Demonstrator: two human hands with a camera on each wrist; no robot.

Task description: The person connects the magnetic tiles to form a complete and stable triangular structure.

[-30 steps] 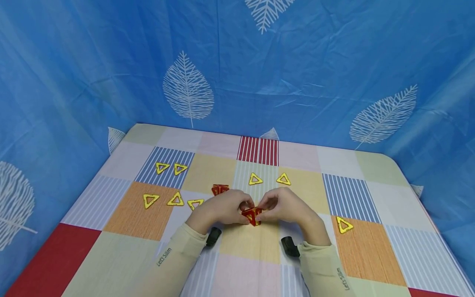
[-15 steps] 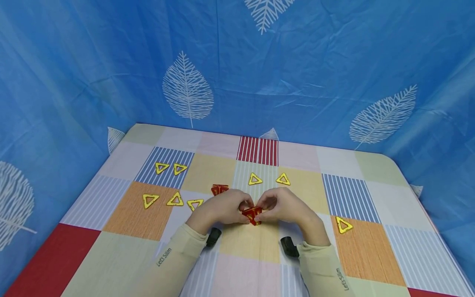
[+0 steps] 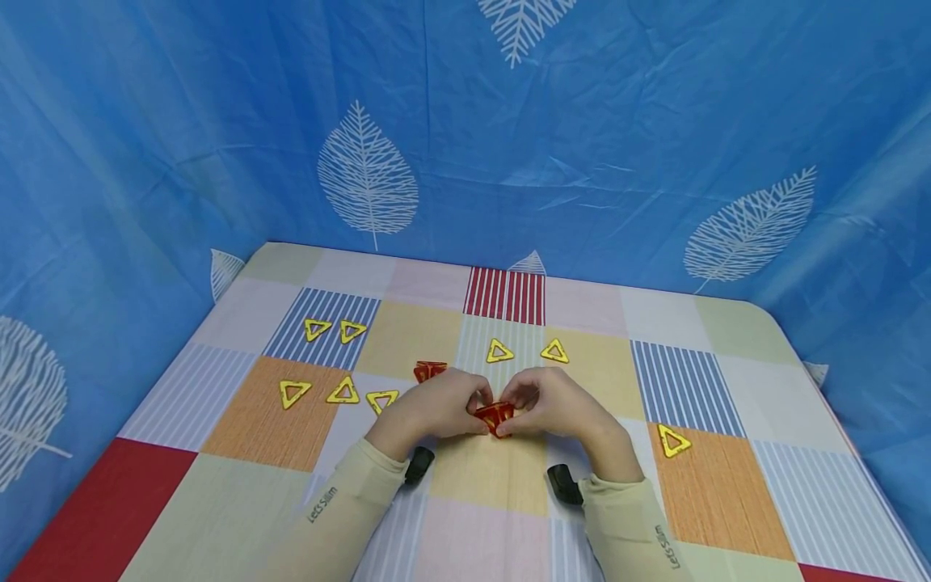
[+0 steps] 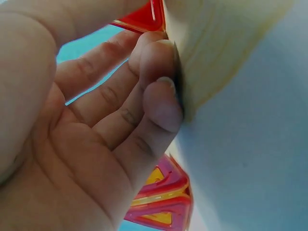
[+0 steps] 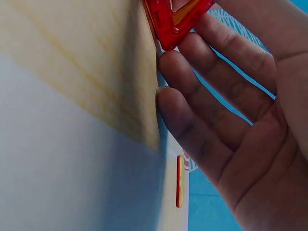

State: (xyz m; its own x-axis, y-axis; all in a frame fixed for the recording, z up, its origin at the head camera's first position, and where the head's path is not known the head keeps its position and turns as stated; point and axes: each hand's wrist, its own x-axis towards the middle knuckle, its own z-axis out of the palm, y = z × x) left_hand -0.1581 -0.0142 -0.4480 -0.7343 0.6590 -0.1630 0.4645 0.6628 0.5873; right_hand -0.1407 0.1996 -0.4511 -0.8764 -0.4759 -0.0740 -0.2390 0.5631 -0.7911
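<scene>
Near the middle of the table, both hands hold a small piece built of red triangular magnetic tiles (image 3: 496, 417). My left hand (image 3: 445, 406) grips its left side between thumb and fingers. The right hand (image 3: 558, 404) pinches its right side, thumb at the front. In the left wrist view a red tile corner (image 4: 150, 18) shows beyond the fingers. The right wrist view has a red tile (image 5: 167, 29) by the fingertips, close to the tabletop. Another red tile piece (image 3: 430, 371) stands just behind my left hand and is partly hidden by it.
Several yellow triangular tiles (image 3: 294, 394) lie flat at the left. Two more yellow tiles (image 3: 499, 350) lie behind the hands, and a single yellow tile (image 3: 673, 440) is at the right. A patchwork cloth (image 3: 262, 501) covers the table, with a blue curtain (image 3: 596, 162) behind it.
The red piece has turned slightly between the fingers, its lower tip now a little higher. The right forearm has shifted slightly left; the loose tiles lie where they were.
</scene>
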